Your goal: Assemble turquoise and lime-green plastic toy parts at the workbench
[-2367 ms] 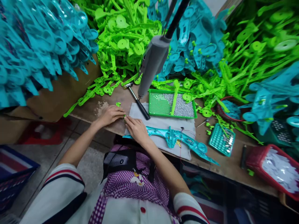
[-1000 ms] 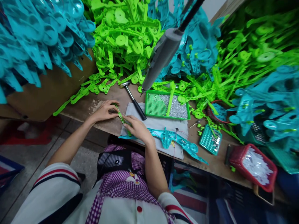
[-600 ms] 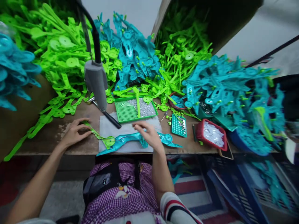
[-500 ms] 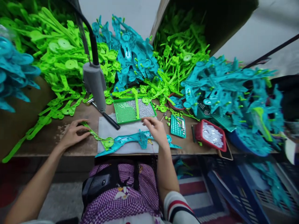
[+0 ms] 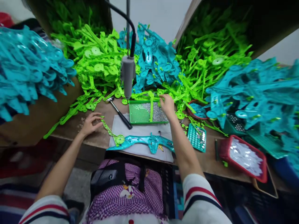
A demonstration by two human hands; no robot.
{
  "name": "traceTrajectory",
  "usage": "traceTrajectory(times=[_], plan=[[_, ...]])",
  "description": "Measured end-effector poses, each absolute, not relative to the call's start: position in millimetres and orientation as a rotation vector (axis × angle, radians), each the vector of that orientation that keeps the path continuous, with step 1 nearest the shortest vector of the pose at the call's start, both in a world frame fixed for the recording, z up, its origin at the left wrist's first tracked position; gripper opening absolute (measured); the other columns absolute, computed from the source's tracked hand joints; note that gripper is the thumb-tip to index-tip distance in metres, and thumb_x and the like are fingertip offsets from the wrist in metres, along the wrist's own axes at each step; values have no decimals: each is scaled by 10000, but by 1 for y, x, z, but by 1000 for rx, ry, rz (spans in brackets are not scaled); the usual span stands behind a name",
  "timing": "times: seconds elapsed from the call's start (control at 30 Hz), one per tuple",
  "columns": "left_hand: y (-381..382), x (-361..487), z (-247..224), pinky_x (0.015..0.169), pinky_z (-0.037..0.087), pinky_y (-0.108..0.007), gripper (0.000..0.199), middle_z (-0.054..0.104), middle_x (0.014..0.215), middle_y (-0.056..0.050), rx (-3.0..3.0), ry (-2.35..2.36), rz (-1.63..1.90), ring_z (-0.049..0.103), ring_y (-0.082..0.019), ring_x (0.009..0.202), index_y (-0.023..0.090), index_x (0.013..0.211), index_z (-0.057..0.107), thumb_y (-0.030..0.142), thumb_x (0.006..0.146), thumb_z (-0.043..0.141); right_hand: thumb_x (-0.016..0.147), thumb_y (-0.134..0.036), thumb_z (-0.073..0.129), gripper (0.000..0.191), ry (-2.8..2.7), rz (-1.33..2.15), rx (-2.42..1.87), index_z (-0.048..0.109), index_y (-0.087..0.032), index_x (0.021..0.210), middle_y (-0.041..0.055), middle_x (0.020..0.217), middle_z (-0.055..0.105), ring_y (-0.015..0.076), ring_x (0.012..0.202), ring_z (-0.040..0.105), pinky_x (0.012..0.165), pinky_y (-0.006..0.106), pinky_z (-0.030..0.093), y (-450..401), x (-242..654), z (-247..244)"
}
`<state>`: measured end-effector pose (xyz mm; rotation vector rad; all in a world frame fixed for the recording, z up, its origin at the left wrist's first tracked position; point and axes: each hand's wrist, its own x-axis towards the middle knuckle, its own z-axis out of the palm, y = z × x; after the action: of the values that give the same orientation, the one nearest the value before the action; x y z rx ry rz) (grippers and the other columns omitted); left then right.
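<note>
My left hand [image 5: 92, 125] is on the left of the bench, its curved fingers and thumb around the free end of a lime-green plastic arm [image 5: 107, 129]. The arm's round disc end lies over the left part of a long turquoise bow-shaped piece [image 5: 137, 140], which rests on a white cloth [image 5: 120, 124]. My right hand [image 5: 167, 105] is above the right side of a green tray [image 5: 139, 122] of small silver metal pieces [image 5: 160, 113], fingers bent and apart, with nothing visible in them. A lime-green strip [image 5: 151, 107] lies across the tray.
A grey power screwdriver [image 5: 127, 76] hangs above the bench. A hammer [image 5: 120, 114] lies left of the tray. To the right are a turquoise tray of round pieces [image 5: 196, 137] and a red bin [image 5: 245, 158] of clear parts. Lime-green and turquoise parts are heaped behind.
My right hand has moved away from above the turquoise piece, farther back over the tray's right side. My left hand stays at the green arm. The camera view has shifted left.
</note>
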<state>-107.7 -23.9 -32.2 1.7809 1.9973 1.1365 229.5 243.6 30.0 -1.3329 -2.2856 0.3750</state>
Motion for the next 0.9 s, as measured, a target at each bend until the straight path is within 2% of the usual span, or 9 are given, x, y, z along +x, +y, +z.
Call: traceTrajectory(times=[0.17, 0.33, 0.53, 0.7, 0.77, 0.9], plan=[[-22, -107, -37, 1013, 467, -448, 276, 666, 1110, -88, 1758, 1992, 1173, 618, -246, 1079, 202, 906, 705, 444, 788, 645, 844, -74, 348, 498, -2549, 224, -1431, 644, -119, 1242, 191, 1297, 633, 314, 1168, 523, 927, 442, 404, 283, 205, 24], [-19, -108, -39, 992, 482, -432, 222, 676, 1101, -97, 1748, 1972, 1134, 636, -236, 1058, 192, 903, 714, 374, 795, 646, 867, -140, 362, 447, -2716, -36, -1406, 649, -103, 1208, 227, 1186, 672, 350, 1127, 488, 909, 497, 336, 299, 197, 12], [-19, -106, -39, 987, 484, -426, 191, 683, 1094, -88, 1730, 1971, 1141, 645, -227, 1051, 191, 898, 714, 345, 798, 661, 849, -169, 412, 375, -2792, -92, -1361, 682, -140, 1107, 198, 1111, 687, 341, 1068, 499, 871, 508, 335, 311, 195, 12], [-18, -104, -37, 963, 501, -418, 175, 694, 1068, -92, 1746, 1952, 1130, 656, -226, 1020, 195, 890, 714, 338, 807, 657, 929, -256, 384, 339, -2630, -253, -1328, 691, -140, 1013, 212, 1276, 594, 348, 1142, 489, 849, 459, 366, 292, 198, 30], [-19, -104, -37, 953, 508, -414, 174, 699, 1065, -92, 1742, 1950, 1128, 660, -226, 1012, 198, 887, 714, 338, 808, 647, 942, -245, 360, 348, -2652, -256, -1353, 669, -123, 1047, 219, 1271, 597, 333, 1093, 535, 826, 431, 379, 280, 200, 36], [-20, -105, -37, 974, 496, -424, 196, 703, 1067, -89, 1741, 1954, 1124, 653, -237, 1032, 207, 886, 718, 366, 793, 652, 940, -232, 335, 354, -2654, -135, -1510, 615, -96, 1107, 215, 1080, 664, 286, 890, 605, 725, 373, 385, 264, 202, 46]])
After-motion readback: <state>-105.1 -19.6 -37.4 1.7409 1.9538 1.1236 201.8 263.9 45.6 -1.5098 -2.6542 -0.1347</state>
